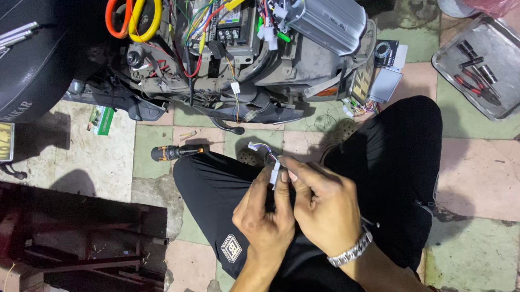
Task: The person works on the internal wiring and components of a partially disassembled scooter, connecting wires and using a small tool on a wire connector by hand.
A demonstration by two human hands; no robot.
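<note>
We hold both hands close together over our lap, the left hand [263,216] and the right hand [320,204] side by side and touching, fingers curled tight around a small white connector [275,171] that sticks up between the fingertips; short wires [259,146] loop out of its top, away from us. A metal watch [351,252] sits on the right wrist. Just beyond the hands, on the tiled floor [481,173], lies a dark screwdriver [172,152], and farther ahead stands the opened scooter body [255,73] with its tangle of coloured wiring and a ribbed grey controller box [330,16]. Orange and yellow handled scissors [132,14] hang above that. Well off to the right of the hands, a metal tray [512,85] carries pliers and sockets, and to the left lies a dark red metal frame [65,239]
</note>
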